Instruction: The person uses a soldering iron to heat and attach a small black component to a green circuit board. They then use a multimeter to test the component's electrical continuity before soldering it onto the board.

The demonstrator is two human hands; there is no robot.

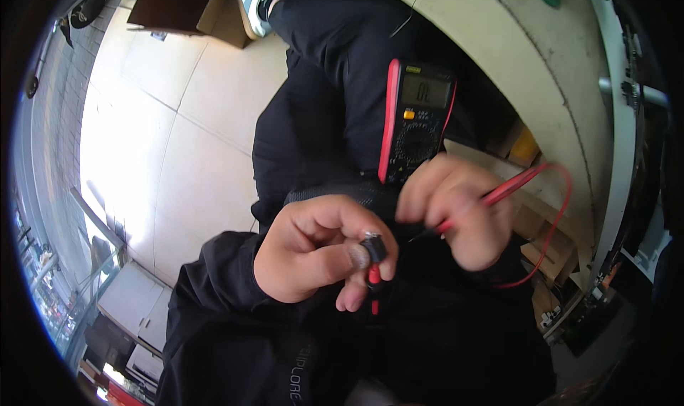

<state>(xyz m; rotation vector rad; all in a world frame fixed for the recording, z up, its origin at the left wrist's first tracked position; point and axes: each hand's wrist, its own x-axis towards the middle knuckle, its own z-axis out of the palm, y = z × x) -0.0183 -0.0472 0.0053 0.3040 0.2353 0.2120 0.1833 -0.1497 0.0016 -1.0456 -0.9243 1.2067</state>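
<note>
My left hand (pixel 313 249) pinches a small black block (pixel 373 249) between thumb and fingers. Shiny metal terminals show at its upper end, and a slim red piece (pixel 375 274) sticks out below it; whether the two are joined I cannot tell. Blurred by motion, my right hand (pixel 463 210) grips a red test probe (pixel 509 186), its thin dark tip pointing left toward the block but apart from it. A red lead (pixel 566 192) loops off the probe's far end. Just beyond my right hand, a red and black multimeter (pixel 417 121) rests by my dark-trousered legs, its display lit.
An opened cardboard box (pixel 174 10) stands on the pale tiled floor (pixel 206 121) at the far left, near a shoe (pixel 251 7). Along the right curves a pale tabletop (pixel 541 57) with a thin wire (pixel 410 17) at its edge. Cardboard boxes (pixel 548 245) lie beneath it.
</note>
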